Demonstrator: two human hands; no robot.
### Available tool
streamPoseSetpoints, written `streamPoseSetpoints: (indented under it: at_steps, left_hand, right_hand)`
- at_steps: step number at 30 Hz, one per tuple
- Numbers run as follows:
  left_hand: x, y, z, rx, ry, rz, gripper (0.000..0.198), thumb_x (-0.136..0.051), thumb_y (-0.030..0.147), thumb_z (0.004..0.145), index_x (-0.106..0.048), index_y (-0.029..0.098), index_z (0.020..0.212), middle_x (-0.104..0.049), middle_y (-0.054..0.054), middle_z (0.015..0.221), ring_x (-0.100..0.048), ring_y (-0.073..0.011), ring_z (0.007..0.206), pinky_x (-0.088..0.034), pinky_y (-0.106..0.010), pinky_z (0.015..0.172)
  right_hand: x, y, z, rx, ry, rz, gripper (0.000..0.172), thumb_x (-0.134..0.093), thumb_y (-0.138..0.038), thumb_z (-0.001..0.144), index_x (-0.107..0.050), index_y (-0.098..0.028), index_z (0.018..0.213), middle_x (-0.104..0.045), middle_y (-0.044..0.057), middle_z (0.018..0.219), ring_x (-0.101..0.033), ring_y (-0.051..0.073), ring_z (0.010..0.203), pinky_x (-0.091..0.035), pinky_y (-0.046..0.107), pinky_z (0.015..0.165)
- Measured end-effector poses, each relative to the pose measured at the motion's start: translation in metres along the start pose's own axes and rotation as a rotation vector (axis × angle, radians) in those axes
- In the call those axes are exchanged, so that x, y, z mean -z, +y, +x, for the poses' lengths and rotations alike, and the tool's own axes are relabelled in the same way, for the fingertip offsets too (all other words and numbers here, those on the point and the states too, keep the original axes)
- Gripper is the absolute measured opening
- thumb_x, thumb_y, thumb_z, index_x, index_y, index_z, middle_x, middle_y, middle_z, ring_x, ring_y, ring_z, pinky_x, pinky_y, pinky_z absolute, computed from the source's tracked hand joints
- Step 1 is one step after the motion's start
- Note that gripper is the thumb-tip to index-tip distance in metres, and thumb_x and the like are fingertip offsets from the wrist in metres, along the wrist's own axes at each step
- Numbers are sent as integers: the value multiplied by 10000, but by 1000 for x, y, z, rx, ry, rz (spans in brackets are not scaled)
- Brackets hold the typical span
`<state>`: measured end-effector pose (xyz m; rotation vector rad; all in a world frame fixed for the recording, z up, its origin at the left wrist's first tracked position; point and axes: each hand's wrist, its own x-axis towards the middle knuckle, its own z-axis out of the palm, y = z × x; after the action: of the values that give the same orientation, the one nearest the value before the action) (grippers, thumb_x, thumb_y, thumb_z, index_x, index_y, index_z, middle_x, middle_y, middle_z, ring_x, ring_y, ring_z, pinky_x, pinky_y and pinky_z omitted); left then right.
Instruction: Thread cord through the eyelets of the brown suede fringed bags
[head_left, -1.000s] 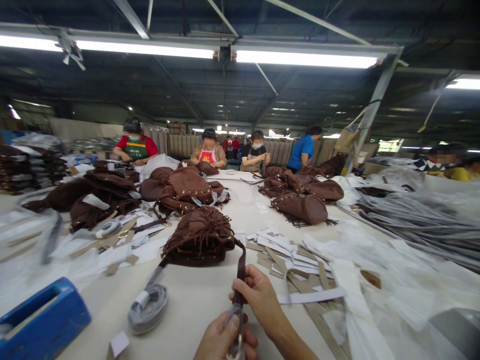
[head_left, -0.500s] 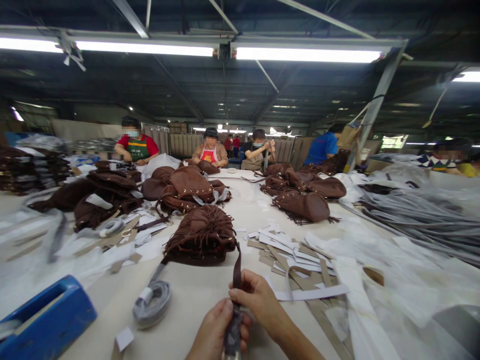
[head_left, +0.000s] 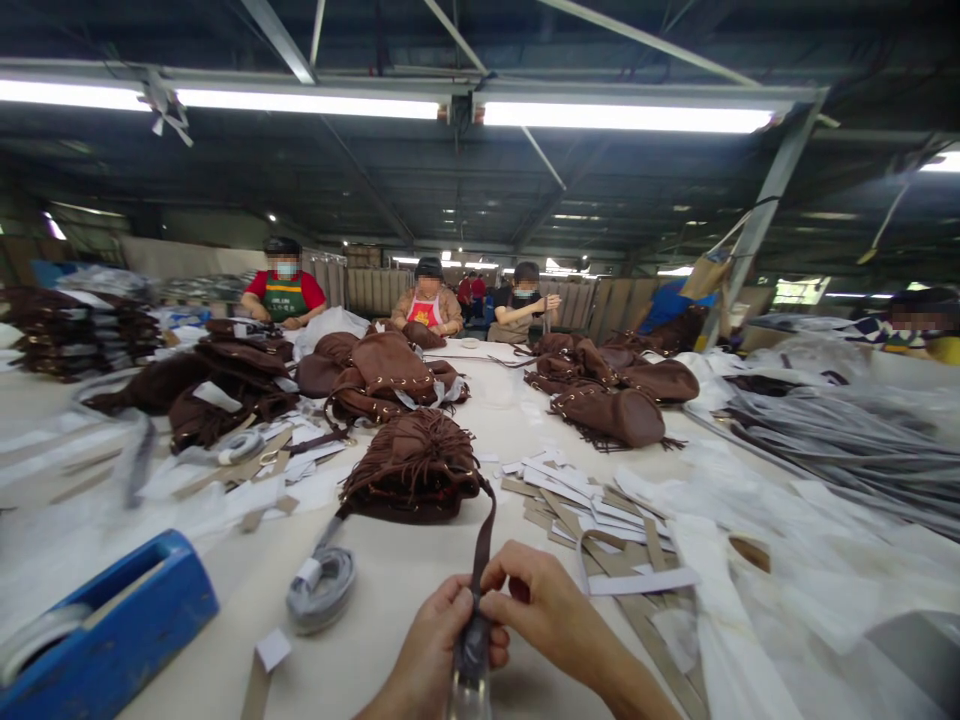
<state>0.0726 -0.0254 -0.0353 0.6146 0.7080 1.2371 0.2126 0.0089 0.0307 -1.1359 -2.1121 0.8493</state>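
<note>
A dark brown fringed drawstring bag with gold eyelets rests on the table in front of me. From its right side a brown strap runs down to my hands. My left hand is closed round the strap's lower part, where clear plastic covers it. Just above and to the right, my right hand pinches the strap at the plastic's upper edge. The strap's other part ends at the left in a coil wrapped in grey film. The fingertips behind the strap are partly hidden.
A blue tape dispenser stands at the front left. Paper and card strips lie to the right, near crumpled white wrapping. More brown bags are piled further back. Co-workers are across the table.
My hands have come closer together on the strap and moved slightly up. The view has swung a little left. At the back, a co-worker in blue has bent lower.
</note>
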Motion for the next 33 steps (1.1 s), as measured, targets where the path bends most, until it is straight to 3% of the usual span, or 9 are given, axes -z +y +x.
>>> streamPoseSetpoints:
  at_steps: [10,14,18,22,27,30,33]
  left_hand:
    - [-4,10,0,-35,93,13,480,-804,534,586,-540,162,736,-570,21,595,-516,-113,526,-429,-258,565]
    - [3,14,6,-40,112,100,437,-809,473,554,-504,175,650,-545,37,526,-491,-103,491,-398,-238,546]
    - [4,19,8,48,119,202,380,-785,393,547,-483,183,641,-559,30,554,-528,-119,542,-365,-213,532]
    - [3,24,6,86,48,272,432,-714,546,618,-530,178,748,-610,-8,672,-598,-171,606,-422,-266,589]
    - [2,41,1,11,-104,505,224,-674,343,683,-588,143,736,-618,-28,682,-609,-171,659,-425,-256,625]
    - [-3,51,2,-67,-117,655,202,-624,335,730,-603,134,725,-642,-52,687,-615,-178,673,-433,-257,628]
    - [-11,55,10,-157,-90,745,171,-616,306,713,-589,142,678,-597,-25,644,-575,-159,627,-437,-247,583]
  right_hand:
    - [-17,9,0,46,-86,-59,135,-491,-90,762,-487,-208,697,-573,-8,741,-541,156,740,-367,259,670]
    - [-21,8,1,120,-46,-43,146,-482,-94,780,-469,-209,691,-548,-7,768,-526,153,746,-362,262,679]
    - [-23,10,4,82,24,6,140,-468,-99,787,-464,-208,699,-528,-5,743,-510,158,728,-365,267,663]
    - [-21,15,6,64,54,0,125,-454,-121,807,-470,-209,720,-534,-6,744,-508,162,726,-368,273,665]
    - [-11,16,7,26,3,110,110,-468,-159,814,-482,-214,719,-520,-28,682,-508,154,682,-383,252,619]
    - [-5,16,7,36,-70,271,97,-456,-179,822,-477,-217,735,-503,-30,680,-513,148,658,-412,235,584]
    - [1,18,9,169,6,222,108,-464,-131,791,-465,-213,721,-533,-5,791,-534,157,778,-420,253,700]
